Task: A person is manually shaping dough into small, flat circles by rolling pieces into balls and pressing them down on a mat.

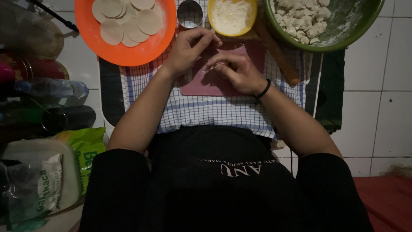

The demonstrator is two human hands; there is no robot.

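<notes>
Both my hands rest on a dark pink board [201,86] that lies on a blue-and-white checked cloth [206,111]. My left hand [189,47] is curled at the board's far left corner, fingertips bent under; what it holds is hidden. My right hand [238,71], with a black band on the wrist, is curled over the middle of the board, its fingers pinched on a small pale piece of dough [219,65]. The two hands are close together and do not touch.
An orange plate [124,53] of round flat dough discs sits far left. A metal cup [189,13], a yellow bowl [214,28] of flour and a green bowl [339,38] of dough lumps line the far edge. A wooden rolling pin [279,53] lies right of the board. Bottles and bags crowd the left.
</notes>
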